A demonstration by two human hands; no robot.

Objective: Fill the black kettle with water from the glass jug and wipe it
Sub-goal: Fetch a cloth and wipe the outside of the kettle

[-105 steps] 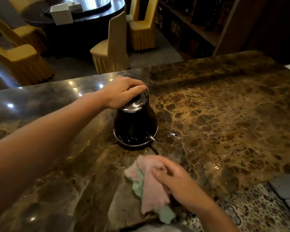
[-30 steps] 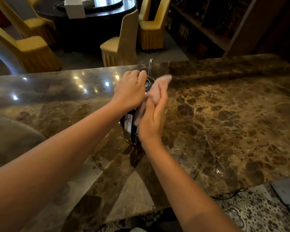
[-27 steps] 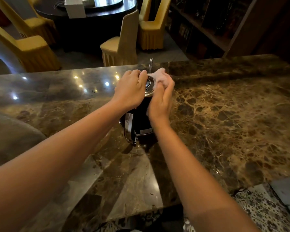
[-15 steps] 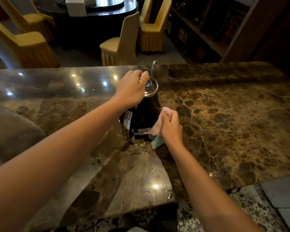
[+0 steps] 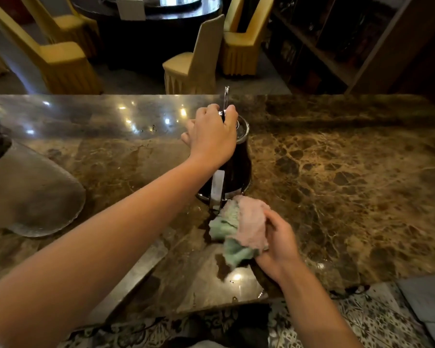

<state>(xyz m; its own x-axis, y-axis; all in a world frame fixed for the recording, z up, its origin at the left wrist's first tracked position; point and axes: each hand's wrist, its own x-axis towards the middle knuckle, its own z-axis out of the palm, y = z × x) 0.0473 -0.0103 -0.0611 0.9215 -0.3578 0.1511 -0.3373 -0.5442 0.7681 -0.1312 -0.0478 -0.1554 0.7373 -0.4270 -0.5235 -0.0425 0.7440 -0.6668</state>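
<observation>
Wiping: you are on the wipe step, and your right hand (image 5: 278,243) has come away from the kettle wall, where it pressed the cloth half a second ago, down to the counter in front of the base.
Meaning: I judge the near side of the body done; the patch of counter by the base, or a refold of the cloth, looks like the step in hand.
Kettle: the black conical kettle with a chrome lid and base ring (image 5: 236,169) stands upright on the brown veined marble counter (image 5: 337,172), mid-counter, its thin metal spout (image 5: 226,99) pointing away from you.
Left hand: your left hand (image 5: 211,136) is clamped over the lid and top of the handle, as it was a second ago, steadying the kettle.
Right hand: it is closed around the bunched pink and mint-green cloth (image 5: 241,229), which sits just beside the base ring; whether it touches the ring I cannot tell.
Jug: a pale glass shape at the left edge (image 5: 35,192) may be the jug; it is too blurred to confirm.
Count: one kettle, one cloth, two hands, four yellow-covered chairs (image 5: 191,64) behind the counter.
</observation>
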